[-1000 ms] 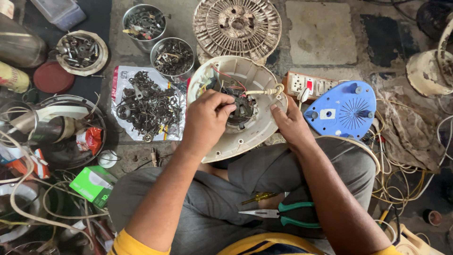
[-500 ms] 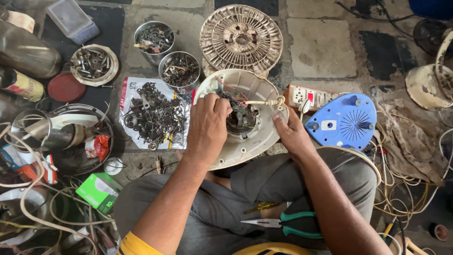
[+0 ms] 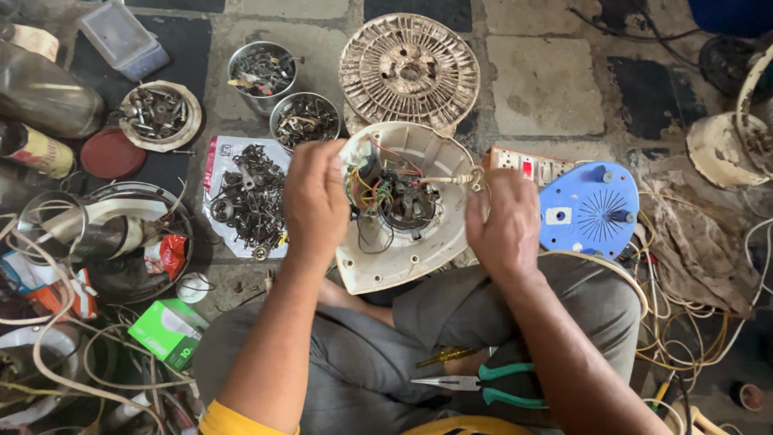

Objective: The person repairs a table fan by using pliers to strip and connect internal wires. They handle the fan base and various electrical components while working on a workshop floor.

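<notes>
A round cream plastic housing (image 3: 439, 157) rests tilted against my knees, its inside showing coloured wires (image 3: 372, 187) and a dark motor part (image 3: 409, 205). My left hand (image 3: 316, 200) grips the housing's left rim, fingers curled over the edge near the wires. My right hand (image 3: 505, 224) is at the right rim, fingertips pinching a pale cord (image 3: 451, 179) that runs from the housing. On my lap lie green-handled pliers (image 3: 483, 385) and a yellow-handled screwdriver (image 3: 444, 355).
A blue round cover (image 3: 589, 211) and a white power strip (image 3: 527, 165) lie to the right. A dusty fan grille (image 3: 409, 71) sits beyond the housing. Metal bowls of screws (image 3: 304, 121), a sheet of loose hardware (image 3: 251, 197), tangled cables (image 3: 692, 322) and a green box (image 3: 167, 330) surround me.
My left hand came out of the housing's middle to its left rim, uncovering the wiring. My right hand rose from the lower right rim onto the cord.
</notes>
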